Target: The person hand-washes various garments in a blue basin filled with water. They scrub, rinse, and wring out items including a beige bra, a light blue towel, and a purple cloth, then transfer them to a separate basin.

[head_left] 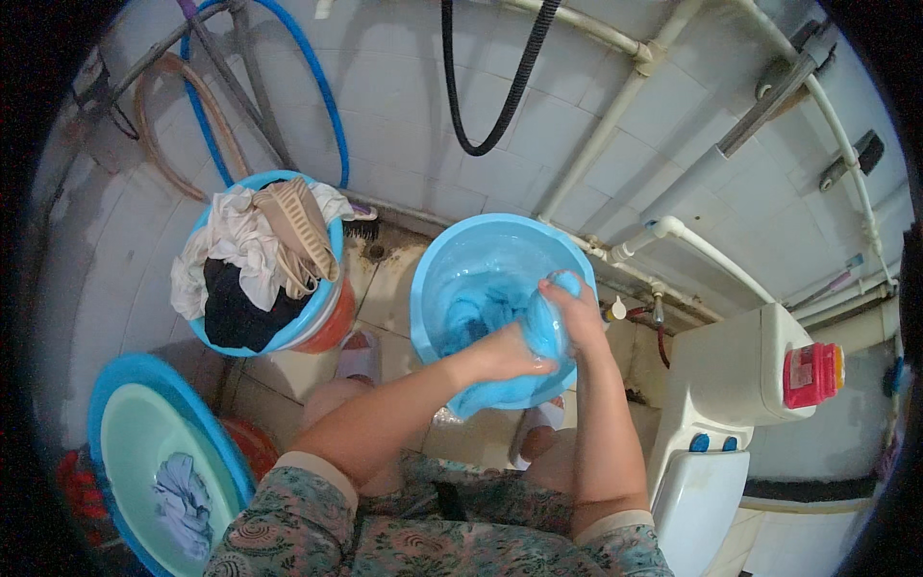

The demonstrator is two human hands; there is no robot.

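A wet light-blue cloth [545,332] is bunched between my two hands, over the right side of a blue plastic basin [466,252]. My left hand [511,354] is closed round its lower part. Higher up and to the right, my right hand [579,313] grips the upper part. More blue fabric [486,303] lies in the water in the basin, and part of it trails toward the near rim. Its exact kind of garment does not show. A darker patch under the water is too unclear to name.
Left of the basin stands a bucket [346,240] heaped with white, beige and black laundry [252,306]. Nearer left, a pale green basin [135,423] holding a grey-blue cloth [183,505] rests in a blue one [101,413]. A toilet [716,375] stands at right; pipes [615,125] line the wall.
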